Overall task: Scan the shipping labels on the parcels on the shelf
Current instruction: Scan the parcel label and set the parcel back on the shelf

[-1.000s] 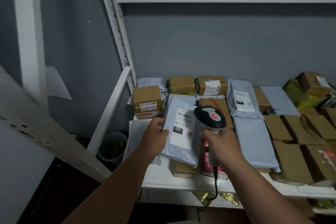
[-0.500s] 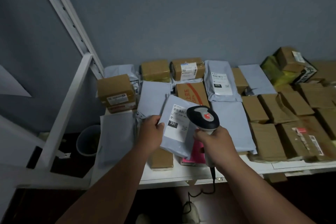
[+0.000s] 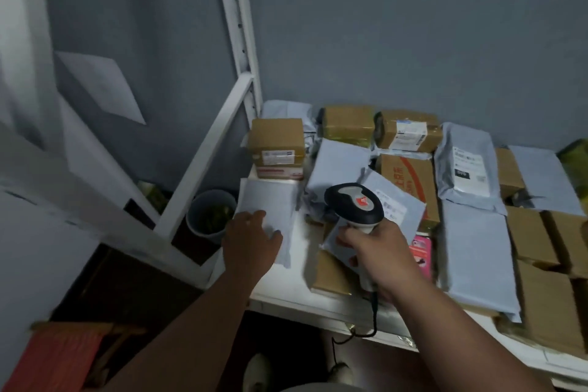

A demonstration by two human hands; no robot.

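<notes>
My right hand [image 3: 378, 251] grips the handle of a black and grey barcode scanner [image 3: 354, 205], whose head points over the parcels. Behind the scanner lies a grey mailer with a white label [image 3: 394, 207], tilted on top of other parcels. My left hand [image 3: 251, 239] rests with fingers spread on a flat white mailer [image 3: 270, 200] at the shelf's left end; that mailer shows no label on its upper face. Brown boxes and grey mailers cover the white shelf [image 3: 286, 283].
A brown box with a label [image 3: 276, 145] stands behind the white mailer. A pink packet [image 3: 421, 251] lies right of my right hand. A grey bucket [image 3: 210, 213] sits on the floor left of the shelf. The scanner's cable [image 3: 372, 321] hangs over the front edge.
My left hand let go of the labelled grey mailer, which now lies on the pile, and moved left onto the white mailer. The scanner stayed in my right hand.
</notes>
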